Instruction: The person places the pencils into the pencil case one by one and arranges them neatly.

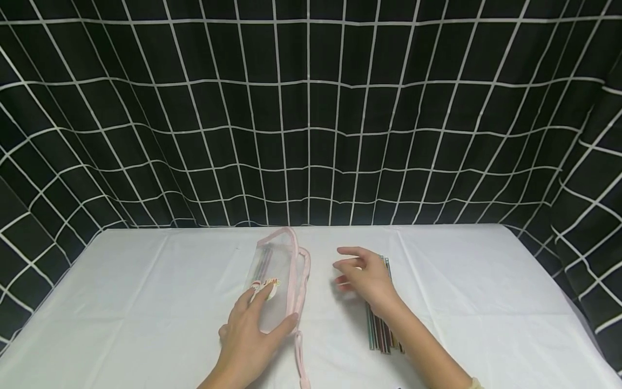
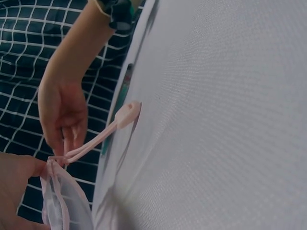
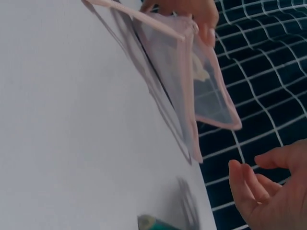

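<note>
Pencil case: the see-through, pink-trimmed pencil case (image 1: pixel 278 260) stood on the white surface (image 1: pixel 160 313), just left of its middle, with its far end close to the far edge. Its long axis ran from the far edge toward the near edge. In the right wrist view its pink edges stood apart, so it looked unzipped.
Case contents: a few slim shapes, probably pencils, showed through the left side.
Cartoon print: a small cartoon print (image 1: pixel 273 287) sat on the case wall, beside the left fingertips.
Wrist strap: the pink wrist strap (image 1: pixel 300 356) trailed from the case's near end toward the near edge.
Left hand: the left hand (image 1: pixel 252 340) gripped the near end of the case, thumb on the pink edge and fingers spread over the wall.
Loose pencils: the bundle of loose pencils (image 1: pixel 381 335) lay right of the middle, partly hidden by the right hand and forearm, long axes also running far edge to near edge, roughly parallel to the case.
Right hand: the right hand (image 1: pixel 366 278) hung between case and bundle, touching neither as far as could be told; its fingers were loosely bent, apart from the thumb, and held nothing.
Key relation: the right fingers pointed left at the case's pink edge, while the pencils lay below and to their right, the right hand being nearer.
Backdrop: a black curtain with a white grid (image 1: pixel 311 108) hung behind the far edge.
</note>
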A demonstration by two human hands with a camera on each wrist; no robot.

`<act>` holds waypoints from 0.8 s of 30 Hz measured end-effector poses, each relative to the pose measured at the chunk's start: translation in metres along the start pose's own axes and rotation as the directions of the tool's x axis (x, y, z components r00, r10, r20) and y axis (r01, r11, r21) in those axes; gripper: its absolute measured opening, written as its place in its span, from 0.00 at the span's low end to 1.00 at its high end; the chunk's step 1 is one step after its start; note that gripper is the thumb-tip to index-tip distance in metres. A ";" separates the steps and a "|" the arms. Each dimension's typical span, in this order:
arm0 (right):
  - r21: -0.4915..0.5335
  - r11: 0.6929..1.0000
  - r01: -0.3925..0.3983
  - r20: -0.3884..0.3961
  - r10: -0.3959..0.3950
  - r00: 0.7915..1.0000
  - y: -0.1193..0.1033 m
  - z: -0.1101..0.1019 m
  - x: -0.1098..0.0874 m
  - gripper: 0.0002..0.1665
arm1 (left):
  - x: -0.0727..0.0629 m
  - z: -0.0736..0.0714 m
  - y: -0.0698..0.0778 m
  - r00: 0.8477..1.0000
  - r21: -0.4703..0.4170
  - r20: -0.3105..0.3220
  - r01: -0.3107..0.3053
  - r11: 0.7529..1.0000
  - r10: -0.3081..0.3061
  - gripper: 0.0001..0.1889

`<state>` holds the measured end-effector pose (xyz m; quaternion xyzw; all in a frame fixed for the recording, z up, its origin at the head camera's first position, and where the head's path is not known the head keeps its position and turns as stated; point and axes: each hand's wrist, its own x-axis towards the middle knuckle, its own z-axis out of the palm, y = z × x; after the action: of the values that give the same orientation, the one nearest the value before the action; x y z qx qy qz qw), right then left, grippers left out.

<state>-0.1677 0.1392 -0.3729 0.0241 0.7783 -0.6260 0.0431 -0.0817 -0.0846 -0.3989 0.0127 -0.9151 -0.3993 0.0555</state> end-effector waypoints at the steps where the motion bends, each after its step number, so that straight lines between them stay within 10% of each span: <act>1: -0.008 1.000 -0.001 -0.006 0.001 1.000 0.000 -0.003 0.001 0.26 | 0.000 0.000 0.000 1.000 0.001 -0.001 -0.002 1.000 0.002 0.40; 24: -0.290 0.955 0.064 -0.078 -0.090 0.993 0.008 -0.036 0.011 0.24 | 0.010 -0.016 -0.009 0.996 0.016 0.078 -0.033 0.999 0.031 0.39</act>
<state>-0.1788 0.1755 -0.3740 0.0154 0.8622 -0.5062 -0.0136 -0.0901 -0.1031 -0.3942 -0.0170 -0.9201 -0.3905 0.0263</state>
